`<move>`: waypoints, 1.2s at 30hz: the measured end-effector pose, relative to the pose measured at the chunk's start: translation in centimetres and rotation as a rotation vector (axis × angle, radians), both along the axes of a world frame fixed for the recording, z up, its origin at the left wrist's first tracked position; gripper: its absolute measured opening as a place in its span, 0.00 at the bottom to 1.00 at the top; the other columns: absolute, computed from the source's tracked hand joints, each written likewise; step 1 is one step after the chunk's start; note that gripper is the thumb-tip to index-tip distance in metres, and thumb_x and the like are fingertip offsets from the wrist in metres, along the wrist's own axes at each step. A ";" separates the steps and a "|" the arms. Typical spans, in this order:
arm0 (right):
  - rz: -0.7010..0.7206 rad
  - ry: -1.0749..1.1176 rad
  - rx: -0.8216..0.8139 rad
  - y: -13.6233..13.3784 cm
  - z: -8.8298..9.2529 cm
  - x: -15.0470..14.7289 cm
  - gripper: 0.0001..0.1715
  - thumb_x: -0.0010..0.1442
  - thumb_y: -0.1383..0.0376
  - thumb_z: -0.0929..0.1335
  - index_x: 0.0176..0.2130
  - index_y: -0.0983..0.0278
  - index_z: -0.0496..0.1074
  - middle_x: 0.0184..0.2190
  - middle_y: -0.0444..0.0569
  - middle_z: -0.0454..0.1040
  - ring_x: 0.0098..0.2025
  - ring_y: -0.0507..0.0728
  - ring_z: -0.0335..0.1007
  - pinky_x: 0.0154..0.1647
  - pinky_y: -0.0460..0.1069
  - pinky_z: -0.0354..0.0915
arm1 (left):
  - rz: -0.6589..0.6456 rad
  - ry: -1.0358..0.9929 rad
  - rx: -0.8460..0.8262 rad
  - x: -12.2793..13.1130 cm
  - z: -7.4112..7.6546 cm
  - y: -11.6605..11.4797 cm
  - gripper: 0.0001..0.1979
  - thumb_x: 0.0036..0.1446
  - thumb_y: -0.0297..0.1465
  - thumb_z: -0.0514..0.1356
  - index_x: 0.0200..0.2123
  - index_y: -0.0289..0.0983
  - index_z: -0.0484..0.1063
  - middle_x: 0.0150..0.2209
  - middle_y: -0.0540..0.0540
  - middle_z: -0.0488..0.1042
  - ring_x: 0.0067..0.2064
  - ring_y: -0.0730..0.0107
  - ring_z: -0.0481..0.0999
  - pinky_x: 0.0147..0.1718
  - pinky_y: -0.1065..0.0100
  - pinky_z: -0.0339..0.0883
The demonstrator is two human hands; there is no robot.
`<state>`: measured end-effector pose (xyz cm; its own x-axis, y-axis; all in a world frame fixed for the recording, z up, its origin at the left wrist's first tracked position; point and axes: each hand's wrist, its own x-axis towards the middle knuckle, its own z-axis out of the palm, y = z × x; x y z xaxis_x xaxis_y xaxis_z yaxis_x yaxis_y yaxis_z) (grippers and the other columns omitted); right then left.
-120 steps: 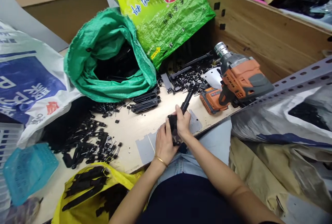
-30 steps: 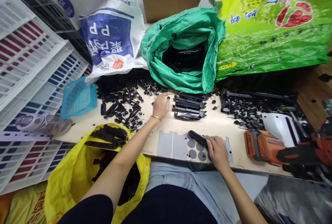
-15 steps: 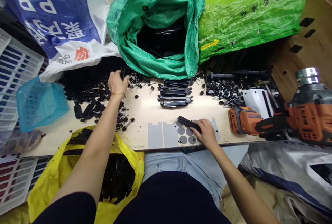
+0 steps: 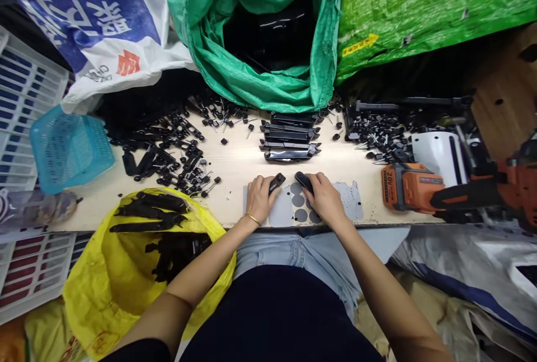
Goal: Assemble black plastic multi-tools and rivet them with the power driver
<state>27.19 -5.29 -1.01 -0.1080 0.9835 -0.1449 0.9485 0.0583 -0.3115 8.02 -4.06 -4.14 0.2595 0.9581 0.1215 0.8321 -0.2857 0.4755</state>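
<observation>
My left hand (image 4: pixel 260 198) is closed round a small black plastic part (image 4: pixel 277 182) near the table's front edge. Just to its right, my right hand (image 4: pixel 325 198) grips a longer black plastic piece (image 4: pixel 304 181), whose far end points up and left. The two parts are a short gap apart. Beneath the hands lie grey pads (image 4: pixel 280 211) and several dark grey round discs (image 4: pixel 298 200). Ahead of them, several long black plastic parts (image 4: pixel 289 152) are lined up in a stack of rows.
Loose black parts and screws (image 4: pixel 184 166) are heaped at the left, with more (image 4: pixel 377 132) at the right. An orange cordless tool (image 4: pixel 413 186) lies on the right. A green sack (image 4: pixel 260 90) stands behind, a yellow bag (image 4: pixel 104 272) below left, a blue basket (image 4: pixel 71 155) far left.
My left hand has come from the left heap to the front middle, bringing a small black part beside my right hand. The right hand keeps its black piece, now tilted more upright.
</observation>
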 end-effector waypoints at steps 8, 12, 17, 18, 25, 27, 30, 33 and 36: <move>-0.019 0.086 0.003 0.1 0.2 0.5 0.19 0.61 0.62 0.61 0.52 0.60 0.63 0.42 0.53 0.69 0.42 0.61 0.67 0.32 0.50 0.61 | -0.029 -0.025 -0.056 2.0 0.6 -0.2 0.06 0.56 0.30 0.59 0.37 0.38 0.66 0.36 0.45 0.67 0.40 0.61 0.67 0.38 0.62 0.63; -0.079 0.092 -0.033 -0.2 1.0 0.5 0.20 0.61 0.62 0.61 0.52 0.62 0.64 0.42 0.54 0.69 0.41 0.61 0.67 0.31 0.51 0.62 | 0.007 -0.056 -0.032 2.5 0.4 0.3 0.07 0.58 0.30 0.58 0.39 0.37 0.64 0.35 0.45 0.67 0.39 0.62 0.67 0.38 0.63 0.64; -0.102 0.064 -0.016 -0.6 0.8 -0.4 0.21 0.60 0.64 0.60 0.53 0.62 0.64 0.42 0.54 0.68 0.38 0.60 0.67 0.28 0.50 0.60 | -0.072 0.019 0.007 3.0 -0.2 0.4 0.13 0.62 0.36 0.54 0.46 0.38 0.67 0.36 0.44 0.67 0.38 0.62 0.67 0.37 0.64 0.63; -0.102 0.064 -0.013 -0.7 0.6 -0.7 0.22 0.60 0.64 0.60 0.54 0.62 0.64 0.42 0.55 0.67 0.39 0.60 0.67 0.28 0.50 0.60 | -0.073 0.032 0.014 3.1 -0.3 0.3 0.13 0.63 0.36 0.52 0.47 0.38 0.68 0.34 0.45 0.66 0.37 0.63 0.67 0.36 0.64 0.63; -0.098 0.164 -0.041 -0.5 0.0 -0.7 0.23 0.60 0.65 0.60 0.55 0.64 0.63 0.44 0.56 0.66 0.41 0.62 0.67 0.31 0.51 0.63 | -0.069 0.059 0.064 3.9 -0.9 0.3 0.17 0.65 0.37 0.47 0.49 0.36 0.68 0.33 0.44 0.67 0.37 0.62 0.66 0.36 0.63 0.62; -0.084 0.216 -0.034 -0.3 0.0 -0.4 0.22 0.59 0.65 0.60 0.54 0.64 0.64 0.43 0.55 0.66 0.41 0.62 0.67 0.34 0.52 0.64 | -0.089 0.066 0.054 3.8 -0.9 0.5 0.17 0.65 0.36 0.46 0.49 0.35 0.68 0.33 0.43 0.68 0.37 0.61 0.67 0.37 0.63 0.62; -0.066 0.297 -0.009 -0.1 -0.2 0.0 0.22 0.58 0.66 0.61 0.52 0.64 0.65 0.42 0.54 0.66 0.41 0.61 0.66 0.38 0.52 0.65 | -0.150 0.087 0.057 3.7 -0.8 0.9 0.17 0.65 0.36 0.46 0.49 0.34 0.68 0.34 0.43 0.69 0.38 0.62 0.68 0.37 0.63 0.63; -0.053 0.349 0.010 -0.1 -0.6 0.3 0.22 0.57 0.66 0.62 0.52 0.64 0.66 0.40 0.53 0.66 0.41 0.60 0.66 0.42 0.52 0.65 | -0.189 0.113 0.074 3.6 -0.7 1.2 0.17 0.66 0.36 0.45 0.48 0.34 0.68 0.34 0.43 0.69 0.38 0.62 0.69 0.36 0.64 0.63; -0.054 0.364 0.013 0.0 -0.9 0.5 0.23 0.55 0.66 0.63 0.51 0.64 0.67 0.39 0.53 0.66 0.41 0.60 0.65 0.43 0.53 0.64 | -0.174 0.128 0.081 3.8 -0.7 1.0 0.17 0.66 0.35 0.45 0.48 0.33 0.67 0.34 0.42 0.70 0.39 0.61 0.69 0.35 0.64 0.64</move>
<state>27.67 -5.31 -1.91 -0.0982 0.9907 -0.0939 0.7776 0.0175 -0.6285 11.84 -3.01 -4.83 0.4383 0.8859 0.1519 0.8187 -0.4632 0.3393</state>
